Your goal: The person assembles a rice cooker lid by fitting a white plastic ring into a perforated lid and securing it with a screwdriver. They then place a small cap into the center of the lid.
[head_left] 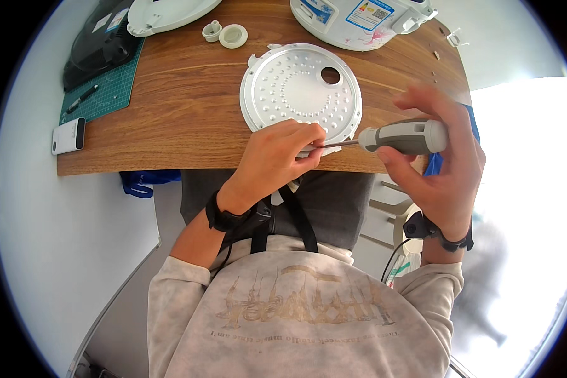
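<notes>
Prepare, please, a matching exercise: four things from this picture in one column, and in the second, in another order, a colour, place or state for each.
Things
1. Screwdriver
2. Metal disc
3. Cutting mat
4. Table

Descriptions
A. Green, toward the left
B. Brown, with wood grain
C. Handle between the right hand's thumb and index finger
D. Silvery and bumpy, with one large round hole

Right pairs: 1-C, 2-D, 3-A, 4-B

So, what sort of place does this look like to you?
Probably an indoor tabletop workspace, perhaps for repairs, though little of the room shows. The signs are a grey-handled screwdriver, a dimpled round metal plate on the wooden table, and a green cutting mat.
</notes>
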`<control>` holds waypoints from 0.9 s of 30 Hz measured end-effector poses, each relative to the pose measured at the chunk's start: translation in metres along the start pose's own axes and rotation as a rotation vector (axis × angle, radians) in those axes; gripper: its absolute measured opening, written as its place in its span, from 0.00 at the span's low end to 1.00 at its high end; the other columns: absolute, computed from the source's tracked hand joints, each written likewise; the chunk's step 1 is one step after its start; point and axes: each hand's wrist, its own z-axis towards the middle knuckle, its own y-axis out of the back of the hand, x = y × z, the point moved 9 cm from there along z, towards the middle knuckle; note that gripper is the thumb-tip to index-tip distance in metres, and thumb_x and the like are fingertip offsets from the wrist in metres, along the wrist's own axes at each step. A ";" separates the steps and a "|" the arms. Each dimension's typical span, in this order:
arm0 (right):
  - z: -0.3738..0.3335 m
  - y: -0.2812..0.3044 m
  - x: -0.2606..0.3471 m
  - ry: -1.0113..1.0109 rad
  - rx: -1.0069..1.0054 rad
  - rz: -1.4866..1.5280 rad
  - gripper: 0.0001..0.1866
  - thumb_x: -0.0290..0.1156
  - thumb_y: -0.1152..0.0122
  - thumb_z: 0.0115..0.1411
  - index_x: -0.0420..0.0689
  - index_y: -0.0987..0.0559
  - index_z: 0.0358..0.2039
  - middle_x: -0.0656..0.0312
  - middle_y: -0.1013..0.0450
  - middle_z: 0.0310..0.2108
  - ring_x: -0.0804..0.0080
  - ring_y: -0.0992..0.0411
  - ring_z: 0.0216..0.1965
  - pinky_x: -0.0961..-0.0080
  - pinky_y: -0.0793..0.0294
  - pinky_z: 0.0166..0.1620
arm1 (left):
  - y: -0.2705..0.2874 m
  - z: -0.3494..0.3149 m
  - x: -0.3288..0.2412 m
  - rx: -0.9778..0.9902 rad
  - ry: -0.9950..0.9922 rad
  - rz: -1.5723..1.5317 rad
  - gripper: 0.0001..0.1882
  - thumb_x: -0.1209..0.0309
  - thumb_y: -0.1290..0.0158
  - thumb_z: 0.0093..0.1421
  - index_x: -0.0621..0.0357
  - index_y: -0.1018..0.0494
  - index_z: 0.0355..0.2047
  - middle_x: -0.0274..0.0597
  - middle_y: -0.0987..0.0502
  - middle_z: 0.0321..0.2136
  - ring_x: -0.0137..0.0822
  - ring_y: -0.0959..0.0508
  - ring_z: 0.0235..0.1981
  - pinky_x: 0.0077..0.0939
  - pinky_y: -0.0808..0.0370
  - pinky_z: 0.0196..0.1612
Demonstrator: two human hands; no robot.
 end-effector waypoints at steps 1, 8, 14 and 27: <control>0.001 -0.001 0.003 0.020 -0.006 0.026 0.27 0.22 0.22 0.49 0.39 0.21 0.51 0.52 0.21 0.50 0.69 0.19 0.42 0.73 0.19 0.45 | 0.000 0.000 0.000 -0.004 -0.007 0.005 0.11 0.74 0.33 0.56 0.50 0.24 0.36 0.35 0.19 0.30 0.38 0.17 0.31 0.29 0.21 0.34; 0.001 -0.004 0.017 0.317 0.039 -0.021 0.28 0.16 0.28 0.50 0.37 0.21 0.54 0.46 0.22 0.51 0.63 0.19 0.45 0.72 0.17 0.42 | 0.001 0.000 -0.003 -0.028 -0.027 -0.007 0.11 0.74 0.33 0.55 0.50 0.24 0.36 0.35 0.20 0.28 0.38 0.19 0.29 0.30 0.22 0.33; 0.007 0.002 0.017 0.159 0.074 0.018 0.26 0.12 0.40 0.56 0.37 0.19 0.56 0.46 0.22 0.53 0.62 0.19 0.46 0.77 0.16 0.36 | 0.001 0.000 -0.002 -0.038 -0.039 0.003 0.11 0.74 0.33 0.55 0.50 0.24 0.36 0.35 0.21 0.28 0.38 0.19 0.29 0.30 0.22 0.33; 0.019 0.003 0.020 0.143 0.193 -0.088 0.25 0.06 0.42 0.53 0.36 0.18 0.51 0.50 0.20 0.50 0.61 0.18 0.46 0.75 0.16 0.42 | 0.000 -0.001 -0.002 -0.021 -0.054 -0.004 0.12 0.74 0.33 0.56 0.50 0.25 0.37 0.35 0.20 0.30 0.38 0.18 0.30 0.30 0.22 0.33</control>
